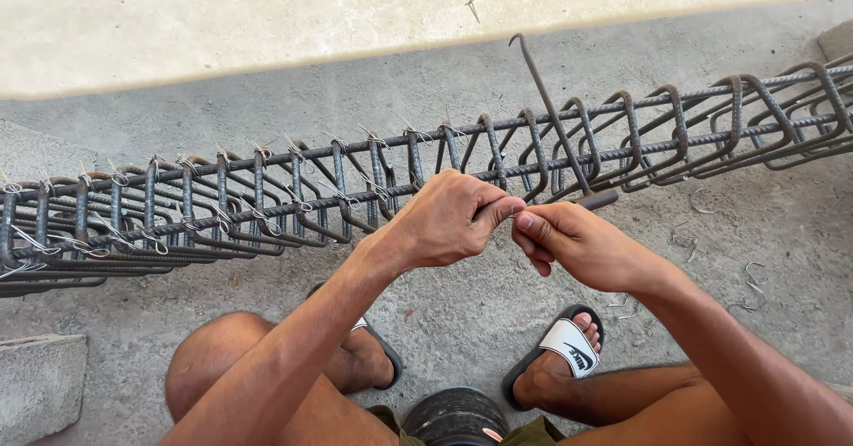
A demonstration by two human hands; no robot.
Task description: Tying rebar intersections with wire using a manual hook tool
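Observation:
A long rebar cage of rusty bars and square stirrups runs across the view, with thin wire ties on its left half. My left hand is closed around thin tie wire at the near bar of the cage. My right hand pinches the wire's end right beside the left thumb and also grips a metal hook tool, whose shaft rises over the cage to a curled tip. Both hands touch each other at the fingertips.
Grey concrete ground lies under the cage, with a sunlit strip at the top. Bent wire scraps lie at the right. A concrete block sits bottom left. My sandalled feet and a dark round seat are below.

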